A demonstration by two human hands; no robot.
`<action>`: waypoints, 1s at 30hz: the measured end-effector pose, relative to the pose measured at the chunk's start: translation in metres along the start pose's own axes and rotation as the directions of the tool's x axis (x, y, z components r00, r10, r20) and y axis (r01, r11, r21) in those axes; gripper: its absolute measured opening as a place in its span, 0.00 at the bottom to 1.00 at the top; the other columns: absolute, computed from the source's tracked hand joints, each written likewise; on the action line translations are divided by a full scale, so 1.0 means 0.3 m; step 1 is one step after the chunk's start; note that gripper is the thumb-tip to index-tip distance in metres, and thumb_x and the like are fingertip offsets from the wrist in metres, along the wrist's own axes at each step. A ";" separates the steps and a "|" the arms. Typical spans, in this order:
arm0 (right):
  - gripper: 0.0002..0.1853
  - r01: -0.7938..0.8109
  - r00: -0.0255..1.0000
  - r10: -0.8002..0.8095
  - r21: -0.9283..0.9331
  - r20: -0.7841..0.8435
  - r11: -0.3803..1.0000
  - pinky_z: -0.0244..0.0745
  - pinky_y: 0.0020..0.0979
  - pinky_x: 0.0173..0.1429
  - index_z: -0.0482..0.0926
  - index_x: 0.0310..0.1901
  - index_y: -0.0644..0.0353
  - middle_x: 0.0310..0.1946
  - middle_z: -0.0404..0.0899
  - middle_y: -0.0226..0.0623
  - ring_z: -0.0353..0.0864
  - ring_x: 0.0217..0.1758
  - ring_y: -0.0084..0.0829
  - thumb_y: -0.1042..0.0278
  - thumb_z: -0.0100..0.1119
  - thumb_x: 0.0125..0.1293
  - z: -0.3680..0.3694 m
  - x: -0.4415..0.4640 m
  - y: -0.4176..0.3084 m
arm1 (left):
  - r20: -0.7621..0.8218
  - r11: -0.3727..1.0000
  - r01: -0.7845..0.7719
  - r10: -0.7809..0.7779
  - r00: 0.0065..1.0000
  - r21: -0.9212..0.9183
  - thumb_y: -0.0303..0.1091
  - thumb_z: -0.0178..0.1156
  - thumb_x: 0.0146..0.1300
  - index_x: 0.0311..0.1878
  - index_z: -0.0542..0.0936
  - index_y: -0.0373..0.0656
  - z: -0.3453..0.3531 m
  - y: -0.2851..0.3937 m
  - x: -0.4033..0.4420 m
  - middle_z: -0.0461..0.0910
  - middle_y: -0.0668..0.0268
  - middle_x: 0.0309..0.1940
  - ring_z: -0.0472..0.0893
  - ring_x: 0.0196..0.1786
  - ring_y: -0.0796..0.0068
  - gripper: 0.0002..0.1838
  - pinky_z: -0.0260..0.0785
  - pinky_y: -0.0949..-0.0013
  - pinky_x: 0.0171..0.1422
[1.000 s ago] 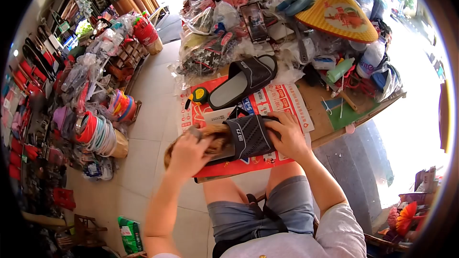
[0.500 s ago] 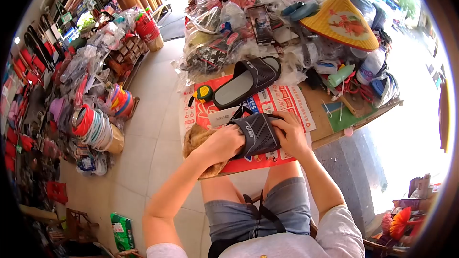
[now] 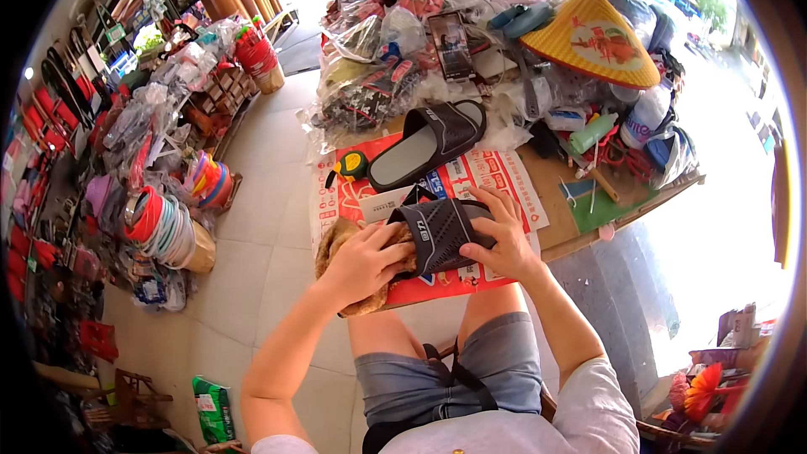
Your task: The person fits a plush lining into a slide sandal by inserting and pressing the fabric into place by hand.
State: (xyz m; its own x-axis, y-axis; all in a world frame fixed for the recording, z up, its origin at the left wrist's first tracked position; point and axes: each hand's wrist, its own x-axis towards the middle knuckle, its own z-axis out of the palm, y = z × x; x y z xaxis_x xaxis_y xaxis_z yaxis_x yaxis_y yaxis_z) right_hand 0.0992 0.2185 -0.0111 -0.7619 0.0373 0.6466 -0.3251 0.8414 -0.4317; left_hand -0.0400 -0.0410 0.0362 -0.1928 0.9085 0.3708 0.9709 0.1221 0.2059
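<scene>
A black slide sandal (image 3: 441, 235) with a patterned strap lies on a red printed sheet (image 3: 332, 202) at the table's near edge. My right hand (image 3: 504, 240) grips its right end, thumb on the strap and fingers over the far side. At the sandal's left end, my left hand (image 3: 370, 262) has its fingers curled over a brown furry piece (image 3: 336, 244), partly hidden under that hand. How far the fur reaches into the sandal is hidden. Behind lies the matching slide sandal (image 3: 429, 145), beside a yellow-and-black tape measure (image 3: 351, 166) and a white card (image 3: 387, 203).
A pile of plastic-wrapped goods covers the table's back, with a phone (image 3: 451, 46) propped against it and a yellow conical hat (image 3: 597, 42) at right. Small tools lie on a green mat (image 3: 593, 206). Goods (image 3: 160, 134) crowd the floor at left.
My left hand has drawn back leftward from the near sandal's opening onto the brown fur. My right thumb now lies across the strap. The view has shifted slightly.
</scene>
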 end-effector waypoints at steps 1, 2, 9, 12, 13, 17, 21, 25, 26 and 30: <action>0.23 -0.020 1.000 0.020 0.042 -0.015 0.999 0.60 0.52 0.74 0.87 0.44 0.60 0.70 0.71 0.50 0.66 0.72 0.57 0.50 0.76 0.55 0.005 0.004 -0.003 | -0.019 1.000 -0.002 0.003 1.000 0.020 0.29 0.69 0.54 0.49 0.84 0.49 0.000 0.016 0.008 0.77 0.61 0.56 0.78 0.58 0.55 0.17 0.74 0.56 0.61; 0.24 -0.037 0.999 0.040 0.084 -0.030 0.996 0.59 0.52 0.75 0.87 0.45 0.59 0.70 0.70 0.50 0.66 0.72 0.56 0.49 0.77 0.54 0.008 0.010 -0.004 | -0.040 0.999 -0.004 0.006 0.999 0.041 0.27 0.69 0.53 0.47 0.84 0.48 0.003 0.028 0.019 0.78 0.61 0.55 0.79 0.56 0.56 0.16 0.75 0.57 0.59; 0.24 -0.038 0.998 0.042 0.077 -0.044 0.996 0.63 0.52 0.73 0.86 0.49 0.58 0.70 0.70 0.49 0.66 0.71 0.56 0.51 0.76 0.55 -0.049 0.034 0.022 | -0.018 0.970 -0.069 0.066 0.998 -0.232 0.21 0.65 0.53 0.44 0.83 0.40 0.059 -0.042 0.122 0.78 0.58 0.54 0.77 0.57 0.50 0.14 0.70 0.54 0.59; 0.28 -0.126 0.987 0.127 -0.010 0.100 0.992 0.65 0.52 0.72 0.84 0.54 0.59 0.70 0.70 0.49 0.66 0.71 0.55 0.51 0.75 0.56 -0.027 0.026 0.068 | 0.014 0.993 -0.090 0.091 0.996 -0.074 0.25 0.67 0.53 0.41 0.83 0.40 0.090 -0.041 0.171 0.79 0.59 0.50 0.76 0.58 0.54 0.11 0.71 0.57 0.64; 0.29 -0.133 0.988 0.131 0.022 0.088 0.991 0.64 0.51 0.73 0.83 0.56 0.59 0.69 0.70 0.49 0.66 0.71 0.54 0.50 0.74 0.57 -0.022 0.020 0.068 | 0.031 0.996 -0.092 0.093 0.995 -0.014 0.26 0.67 0.53 0.41 0.84 0.39 0.103 -0.038 0.181 0.80 0.58 0.50 0.76 0.60 0.54 0.11 0.70 0.58 0.65; 0.30 -0.189 0.982 0.187 0.048 0.039 0.981 0.62 0.49 0.74 0.82 0.58 0.59 0.69 0.70 0.49 0.66 0.71 0.55 0.48 0.72 0.59 -0.015 0.014 0.053 | 0.027 0.987 0.132 -0.135 0.990 0.095 0.27 0.65 0.53 0.41 0.85 0.35 0.180 -0.024 0.209 0.82 0.57 0.50 0.75 0.62 0.55 0.12 0.69 0.58 0.67; 0.30 -0.215 0.973 0.213 0.005 0.093 0.977 0.63 0.49 0.74 0.82 0.59 0.58 0.70 0.70 0.47 0.66 0.71 0.54 0.48 0.72 0.60 -0.030 0.017 0.045 | 0.117 0.988 0.021 -0.039 0.992 0.154 0.27 0.63 0.56 0.41 0.86 0.40 0.108 -0.022 0.183 0.82 0.59 0.50 0.77 0.59 0.57 0.10 0.72 0.58 0.64; 0.30 -0.215 0.972 0.213 0.002 0.096 0.977 0.64 0.49 0.74 0.81 0.60 0.59 0.70 0.70 0.47 0.66 0.72 0.53 0.48 0.71 0.60 -0.028 0.015 0.050 | 0.069 0.975 -0.003 -0.013 0.998 0.223 0.27 0.63 0.56 0.42 0.87 0.49 -0.037 -0.104 0.075 0.81 0.63 0.45 0.79 0.52 0.58 0.11 0.74 0.57 0.59; 0.31 -0.231 0.969 0.229 0.013 0.092 0.973 0.64 0.49 0.74 0.81 0.60 0.59 0.70 0.70 0.47 0.66 0.72 0.52 0.48 0.71 0.60 -0.023 0.013 0.047 | -0.029 0.966 0.032 -0.025 0.999 0.258 0.27 0.63 0.56 0.44 0.87 0.52 -0.050 -0.128 0.047 0.80 0.63 0.43 0.80 0.49 0.58 0.13 0.75 0.57 0.57; 0.31 -0.220 0.973 0.219 0.005 0.072 0.975 0.65 0.48 0.73 0.81 0.59 0.60 0.69 0.71 0.47 0.67 0.72 0.52 0.48 0.72 0.59 -0.016 0.014 0.043 | -0.129 0.977 0.167 -0.150 0.980 0.130 0.25 0.65 0.55 0.53 0.87 0.53 -0.105 -0.022 0.036 0.79 0.62 0.41 0.80 0.46 0.55 0.21 0.74 0.56 0.54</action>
State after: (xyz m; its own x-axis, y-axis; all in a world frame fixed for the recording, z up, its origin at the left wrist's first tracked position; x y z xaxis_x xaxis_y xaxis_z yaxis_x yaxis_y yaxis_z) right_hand 0.0945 0.2322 -0.0109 -0.8527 0.1821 0.4896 -0.1525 0.8097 -0.5666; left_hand -0.0530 -0.0445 0.0673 -0.3530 0.8204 0.4498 0.9353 0.3229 0.1449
